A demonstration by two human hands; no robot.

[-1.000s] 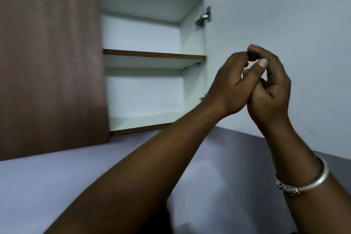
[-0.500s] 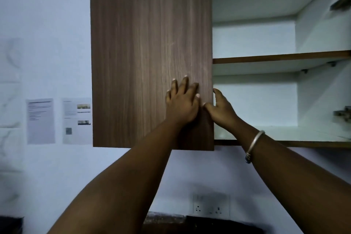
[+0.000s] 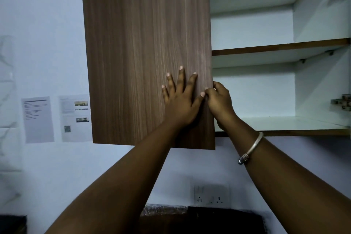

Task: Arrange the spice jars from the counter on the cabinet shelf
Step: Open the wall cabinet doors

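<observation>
A wall cabinet fills the upper view. Its left wooden door [image 3: 144, 53] is closed. My left hand [image 3: 180, 100] lies flat on that door near its right edge, fingers spread and straight. My right hand [image 3: 218, 102] curls its fingers round the door's right edge, with the fingertips on the door's front. The right half of the cabinet stands open, showing a bare middle shelf [image 3: 279, 46] and a bare bottom shelf [image 3: 284, 125]. No spice jars are in view.
Metal hinges [image 3: 341, 101] sit on the cabinet's right inner wall. Two printed sheets [image 3: 57, 118] hang on the wall at the left. A white socket plate [image 3: 209, 194] is below the cabinet, above a dark object at the bottom edge.
A second ago my hands were clasped together before the open right door. They moved left to the closed left door; since half a second ago my right fingers have curled round its edge.
</observation>
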